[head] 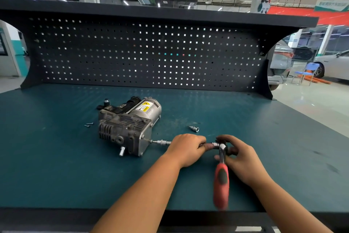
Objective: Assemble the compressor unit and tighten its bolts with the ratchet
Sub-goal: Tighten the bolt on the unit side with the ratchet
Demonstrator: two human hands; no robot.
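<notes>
The grey compressor unit (pixel 127 125) lies on the green bench top, its silver motor cylinder with a yellow warning label pointing back right. A thin extension bar with a bit (pixel 160 141) runs from the compressor's right face toward me. My left hand (pixel 186 147) grips this bar near its outer end. My right hand (pixel 239 154) holds the ratchet's metal head (pixel 222 147), where it meets the bar. The ratchet's red and black handle (pixel 221 183) hangs down toward the bench's front edge, blurred.
Two small screws (pixel 88 124) lie left of the compressor. A loose socket (pixel 194 128) lies behind my hands. A small dark part (pixel 106 101) stands behind the unit. A black pegboard (pixel 147 51) walls the back of the bench (pixel 56 157).
</notes>
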